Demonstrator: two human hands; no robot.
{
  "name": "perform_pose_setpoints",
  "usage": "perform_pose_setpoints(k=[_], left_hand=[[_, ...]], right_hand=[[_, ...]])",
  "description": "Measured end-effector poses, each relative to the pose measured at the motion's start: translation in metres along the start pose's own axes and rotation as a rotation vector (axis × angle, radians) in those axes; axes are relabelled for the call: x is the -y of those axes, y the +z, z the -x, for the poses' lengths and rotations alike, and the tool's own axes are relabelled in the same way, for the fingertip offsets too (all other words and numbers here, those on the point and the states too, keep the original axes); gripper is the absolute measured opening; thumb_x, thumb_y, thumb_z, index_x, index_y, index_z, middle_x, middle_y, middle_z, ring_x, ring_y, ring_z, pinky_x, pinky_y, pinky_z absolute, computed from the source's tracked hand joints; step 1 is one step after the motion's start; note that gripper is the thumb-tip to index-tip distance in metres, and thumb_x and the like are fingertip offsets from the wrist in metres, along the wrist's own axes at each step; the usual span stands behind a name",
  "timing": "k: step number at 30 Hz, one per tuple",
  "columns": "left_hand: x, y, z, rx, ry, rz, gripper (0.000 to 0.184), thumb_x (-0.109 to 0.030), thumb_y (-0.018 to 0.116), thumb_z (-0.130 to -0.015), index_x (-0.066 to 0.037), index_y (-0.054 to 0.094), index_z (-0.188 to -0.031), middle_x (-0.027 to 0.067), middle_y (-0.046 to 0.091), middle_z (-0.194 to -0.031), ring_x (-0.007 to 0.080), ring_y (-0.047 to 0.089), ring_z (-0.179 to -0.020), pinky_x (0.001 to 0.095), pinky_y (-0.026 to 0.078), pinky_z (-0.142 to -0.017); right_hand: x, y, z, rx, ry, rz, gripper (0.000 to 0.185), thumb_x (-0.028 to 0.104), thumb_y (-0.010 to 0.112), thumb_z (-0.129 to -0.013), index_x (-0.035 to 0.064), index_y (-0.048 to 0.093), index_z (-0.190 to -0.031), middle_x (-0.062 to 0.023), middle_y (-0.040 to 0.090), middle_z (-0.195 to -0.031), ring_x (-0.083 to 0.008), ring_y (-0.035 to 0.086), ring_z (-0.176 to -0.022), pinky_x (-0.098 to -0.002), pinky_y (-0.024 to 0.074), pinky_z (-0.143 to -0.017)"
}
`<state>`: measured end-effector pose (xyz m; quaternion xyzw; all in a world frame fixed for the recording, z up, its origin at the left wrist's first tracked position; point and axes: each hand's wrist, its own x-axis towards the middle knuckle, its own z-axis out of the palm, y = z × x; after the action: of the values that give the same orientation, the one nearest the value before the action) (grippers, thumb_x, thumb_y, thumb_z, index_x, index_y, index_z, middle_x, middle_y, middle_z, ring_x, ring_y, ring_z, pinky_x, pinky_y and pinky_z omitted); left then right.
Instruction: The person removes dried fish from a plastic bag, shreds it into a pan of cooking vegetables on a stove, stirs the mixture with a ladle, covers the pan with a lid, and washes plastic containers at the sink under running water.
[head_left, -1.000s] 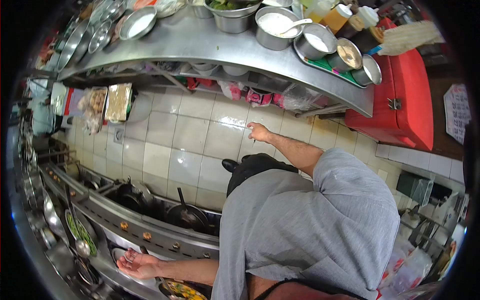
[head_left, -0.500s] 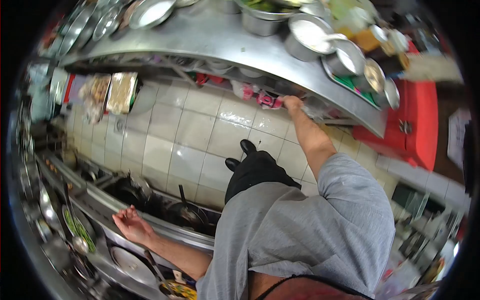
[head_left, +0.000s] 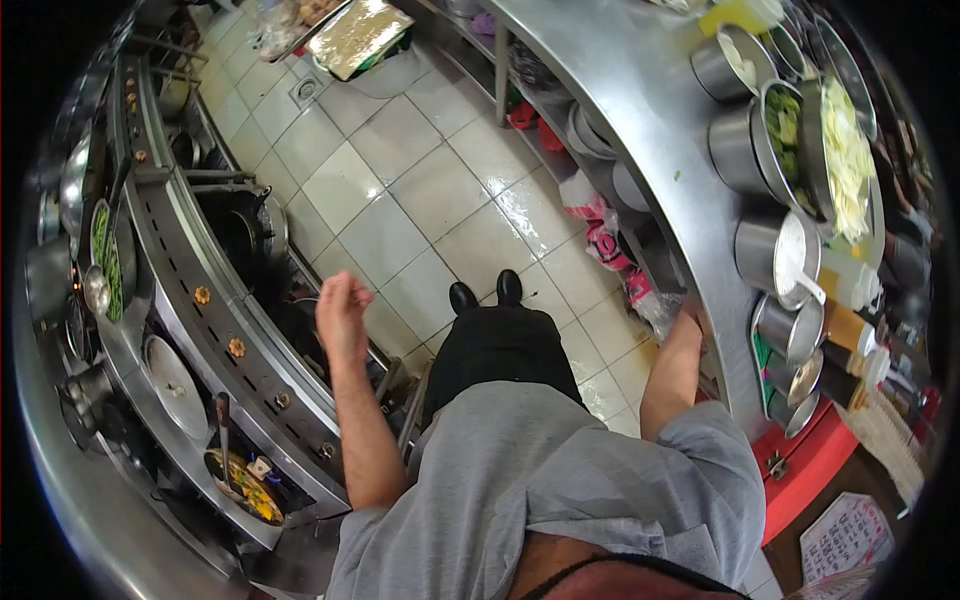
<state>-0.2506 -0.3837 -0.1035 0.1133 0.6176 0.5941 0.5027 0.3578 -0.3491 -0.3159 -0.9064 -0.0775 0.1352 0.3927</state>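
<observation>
My left hand (head_left: 343, 315) hangs in the air beside the stove front (head_left: 245, 330), its fingers loosely bent and apart, holding nothing. My right arm reaches down to the lower shelf of the steel counter (head_left: 640, 100). Only the wrist end of my right hand (head_left: 688, 325) shows; the counter edge hides its fingers. Right by it are a clear plastic bag (head_left: 655, 312) and pink-and-white packets (head_left: 604, 243). Whether my right hand grips any of these cannot be seen.
Metal pots with a white substance (head_left: 775, 255), chopped greens (head_left: 783, 130) and shredded cabbage (head_left: 845, 165) stand on the counter. Opposite, a pan of yellow food (head_left: 245, 490) and a pan of green vegetables (head_left: 105, 260) sit along the stove. Floor tiles (head_left: 400, 200) look wet.
My view and body have turned toward the counter's right side. My right hand has gone from beside the pink packets to behind the counter edge. My left hand has risen away from the stove edge.
</observation>
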Motion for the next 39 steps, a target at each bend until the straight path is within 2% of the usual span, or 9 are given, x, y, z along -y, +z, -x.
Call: perform_pose_setpoints(k=[4, 8, 15, 21, 25, 29, 31, 35, 39], left_hand=[[0.022, 0.023, -0.013, 0.064, -0.078, -0.035, 0.016, -0.020, 0.056, -0.088, -0.008, 0.053, -0.079, -0.0002, 0.053, -0.072, 0.0081, 0.050, -0.062, 0.0244, 0.042, -0.062], [0.029, 0.029, -0.033, 0.113, -0.123, -0.037, 0.017, -0.021, 0.057, -0.088, -0.009, 0.052, -0.077, -0.0014, 0.052, -0.070, 0.0070, 0.047, -0.062, 0.0227, 0.040, -0.061], [0.016, -0.004, -0.111, 0.112, -0.167, -0.029, 0.017, -0.022, 0.057, -0.088, -0.010, 0.051, -0.077, -0.0016, 0.051, -0.071, 0.0074, 0.047, -0.062, 0.0247, 0.041, -0.063], [-0.023, -0.051, -0.177, -0.032, -0.164, -0.042, 0.017, -0.023, 0.058, -0.087, -0.009, 0.052, -0.079, -0.0015, 0.050, -0.071, 0.0078, 0.047, -0.062, 0.0249, 0.040, -0.063], [-0.026, -0.099, -0.208, -0.111, -0.179, -0.049, 0.017, -0.023, 0.059, -0.087, -0.010, 0.052, -0.078, -0.0020, 0.050, -0.070, 0.0074, 0.046, -0.062, 0.0233, 0.040, -0.061], [-0.028, -0.127, -0.228, -0.208, -0.197, -0.105, 0.019, -0.024, 0.059, -0.087, -0.010, 0.052, -0.076, -0.0027, 0.049, -0.068, 0.0064, 0.046, -0.060, 0.0211, 0.037, -0.057], [-0.020, -0.135, -0.235, -0.225, -0.213, -0.103, 0.019, -0.024, 0.059, -0.087, -0.010, 0.052, -0.076, -0.0028, 0.048, -0.066, 0.0065, 0.045, -0.059, 0.0213, 0.036, -0.056], [0.006, -0.140, -0.247, -0.252, -0.253, -0.093, 0.020, -0.024, 0.060, -0.086, -0.009, 0.051, -0.077, -0.0021, 0.049, -0.068, 0.0069, 0.044, -0.059, 0.0218, 0.036, -0.057], [0.013, -0.130, -0.254, -0.280, -0.324, -0.124, 0.022, -0.025, 0.060, -0.086, -0.008, 0.051, -0.077, -0.0014, 0.050, -0.070, 0.0075, 0.045, -0.060, 0.0222, 0.038, -0.059]], right_hand=[[0.003, -0.021, 0.013, -0.044, 0.080, -0.598, 0.060, 0.047, 0.054, -0.080, 0.0020, 0.049, -0.120, -0.0118, 0.051, -0.124, -0.0344, 0.046, -0.114, -0.0512, 0.0315, -0.100], [-0.002, -0.023, 0.039, 0.453, 0.310, -1.002, 0.046, 0.037, 0.052, -0.084, 0.0033, 0.054, -0.114, -0.0121, 0.057, -0.115, -0.0336, 0.054, -0.105, -0.0522, 0.0393, -0.094], [0.136, 0.070, 0.237, 1.198, 0.828, -0.626, 0.036, 0.031, 0.044, -0.090, 0.0057, 0.053, -0.113, -0.0123, 0.056, -0.115, -0.0279, 0.053, -0.106, -0.0479, 0.0375, -0.097], [0.229, 0.185, 0.363, 1.465, 0.358, -0.133, 0.052, 0.016, 0.059, -0.082, 0.0045, 0.038, -0.127, -0.0117, 0.049, -0.121, -0.0297, 0.047, -0.114, -0.0451, 0.0394, -0.093], [0.281, 0.286, 0.401, 1.279, -0.944, 0.872, 0.028, 0.016, 0.062, -0.073, -0.0004, 0.063, -0.095, -0.0207, 0.064, -0.089, -0.0318, 0.063, -0.086, -0.0392, 0.0496, -0.075], [0.314, 0.374, 0.402, 1.038, -1.373, 0.896, 0.018, 0.011, 0.054, -0.069, 0.0001, 0.066, -0.078, -0.0221, 0.063, -0.080, -0.0370, 0.062, -0.080, -0.0425, 0.0500, -0.070], [0.320, 0.409, 0.375, 0.965, -1.184, 0.694, 0.019, 0.006, 0.054, -0.067, -0.0034, 0.064, -0.080, -0.0216, 0.064, -0.080, -0.0338, 0.064, -0.074, -0.0405, 0.0498, -0.067], [0.347, 0.429, 0.349, 0.872, -0.144, -0.138, 0.015, -0.004, 0.050, -0.069, -0.0026, 0.057, -0.082, -0.0105, 0.059, -0.079, -0.0267, 0.060, -0.068, -0.0363, 0.0471, -0.054], [0.383, 0.452, 0.321, 0.713, -0.011, -0.550, 0.029, -0.005, 0.041, -0.077, -0.0002, 0.052, -0.103, -0.0124, 0.057, -0.096, -0.0297, 0.059, -0.082, -0.0428, 0.0487, -0.060]])
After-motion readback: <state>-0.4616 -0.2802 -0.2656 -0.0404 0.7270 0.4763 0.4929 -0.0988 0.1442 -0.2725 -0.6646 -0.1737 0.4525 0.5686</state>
